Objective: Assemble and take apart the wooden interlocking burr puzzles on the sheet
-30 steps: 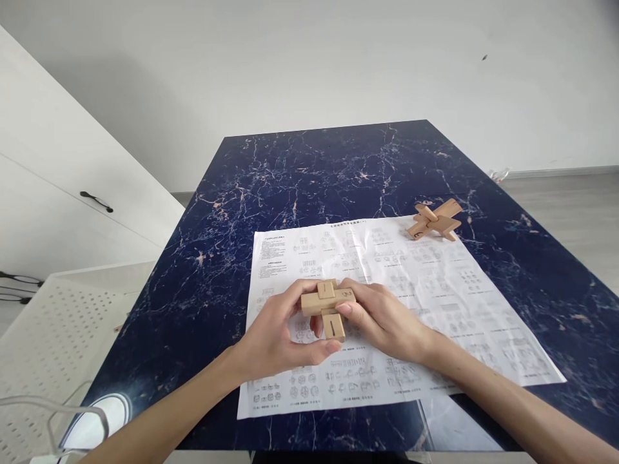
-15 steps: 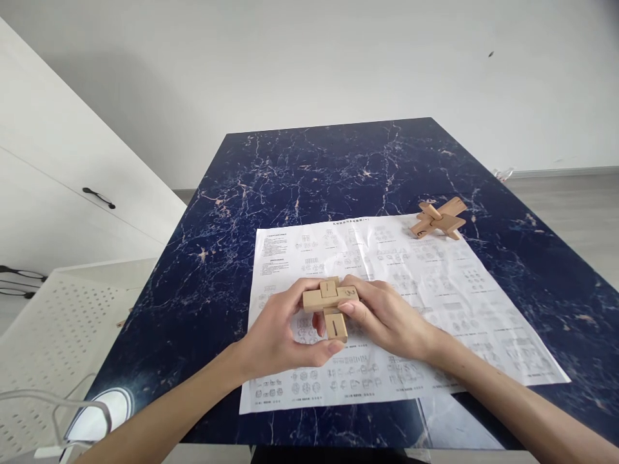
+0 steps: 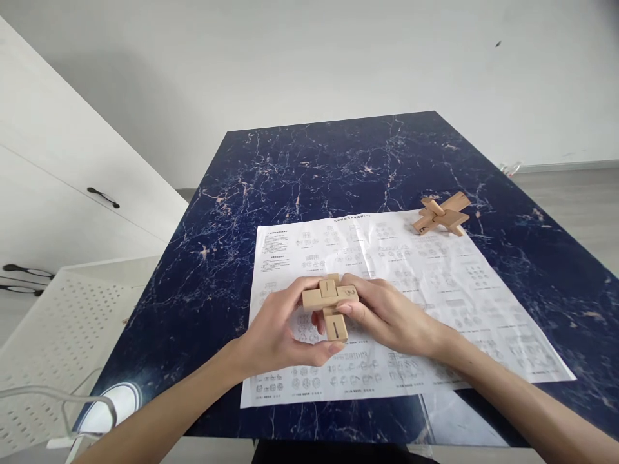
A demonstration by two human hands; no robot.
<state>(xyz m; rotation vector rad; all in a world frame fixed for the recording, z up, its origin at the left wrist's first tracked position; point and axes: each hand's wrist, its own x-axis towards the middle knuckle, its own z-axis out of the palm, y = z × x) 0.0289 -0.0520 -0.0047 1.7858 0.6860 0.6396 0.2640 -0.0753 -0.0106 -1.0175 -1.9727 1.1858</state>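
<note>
Between my two hands is a wooden interlocking puzzle point(image 3: 319, 298) made of crossed light-wood bars, with dark marks on some faces. My left hand point(image 3: 275, 325) curls round its left side, the thumb along the bottom bar's end. From the right, my right hand point(image 3: 387, 316) grips the bar marked with a 3-like sign, thumb on top. Fingers partly hide the back of the puzzle. Beneath both hands lies a large printed instruction sheet point(image 3: 425, 348) with small diagrams. A second wooden interlocking puzzle point(image 3: 442, 214), apart from my hands, rests at the sheet's far right corner.
The sheet lies on a dark blue marble-patterned table point(image 3: 309, 167). At the left stand a white cabinet point(image 3: 58, 135) with black handles and a perforated white surface point(image 3: 43, 348). A pale cable point(image 3: 43, 391) crosses the lower left near a round white object point(image 3: 113, 406).
My hands and the held puzzle keep almost the same pose. The view has shifted slightly, so the table and sheet appear a little higher.
</note>
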